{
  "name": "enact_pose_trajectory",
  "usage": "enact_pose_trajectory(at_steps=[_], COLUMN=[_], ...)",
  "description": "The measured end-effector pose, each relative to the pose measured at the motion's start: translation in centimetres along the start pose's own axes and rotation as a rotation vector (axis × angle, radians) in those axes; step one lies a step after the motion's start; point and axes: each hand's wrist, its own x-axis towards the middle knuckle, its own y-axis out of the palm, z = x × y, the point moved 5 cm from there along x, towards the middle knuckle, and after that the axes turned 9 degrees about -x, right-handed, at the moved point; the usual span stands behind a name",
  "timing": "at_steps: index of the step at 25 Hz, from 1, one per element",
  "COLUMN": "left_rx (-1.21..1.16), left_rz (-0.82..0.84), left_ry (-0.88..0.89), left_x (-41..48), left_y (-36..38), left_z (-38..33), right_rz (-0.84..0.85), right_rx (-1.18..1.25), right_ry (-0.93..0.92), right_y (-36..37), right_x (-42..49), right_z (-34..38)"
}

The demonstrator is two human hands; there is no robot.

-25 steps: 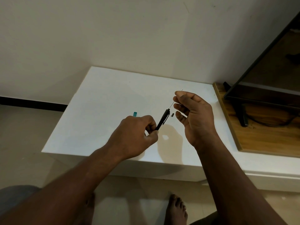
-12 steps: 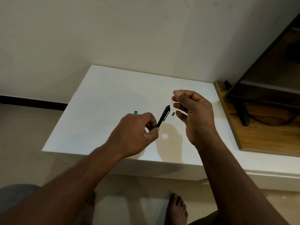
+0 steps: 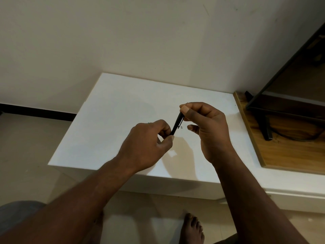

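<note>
The black pen (image 3: 177, 123) hangs tilted over the white surface (image 3: 112, 120), well inside its edges. The left hand (image 3: 146, 145) has its fingers gripping the pen's lower end, and the right hand (image 3: 205, 127) pinches its upper end. A small dark piece (image 3: 181, 127) lies just beside the pen. The surface runs wide to the pen's left.

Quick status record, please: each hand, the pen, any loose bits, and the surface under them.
left hand: fingers curled, grips the lower end of the black pen
right hand: thumb and forefinger pinch at the pen's upper end
black pen: tilted, held above the table between both hands
small dark piece: lies on the white table, touched by neither hand
wooden board: at the table's right
</note>
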Motion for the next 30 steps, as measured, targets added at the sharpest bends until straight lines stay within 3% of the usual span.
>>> enact_pose_trajectory(at_steps=[14, 20, 30], left_rx=[0.006, 0.021, 0.032], left_rz=[-0.057, -0.099, -0.092], left_ry=[0.045, 0.094, 0.044], left_x=[0.1, 0.3, 0.3], left_y=[-0.2, -0.7, -0.5], left_z=[-0.3, -0.5, 0.0], right_rz=[0.103, 0.097, -0.052], right_rx=[0.015, -0.146, -0.228], right_ry=[-0.174, -0.308, -0.387], right_y=[0.6, 1.0, 0.6], right_x=[-0.2, -0.6, -0.8], right_z=[1.0, 1.4, 1.7])
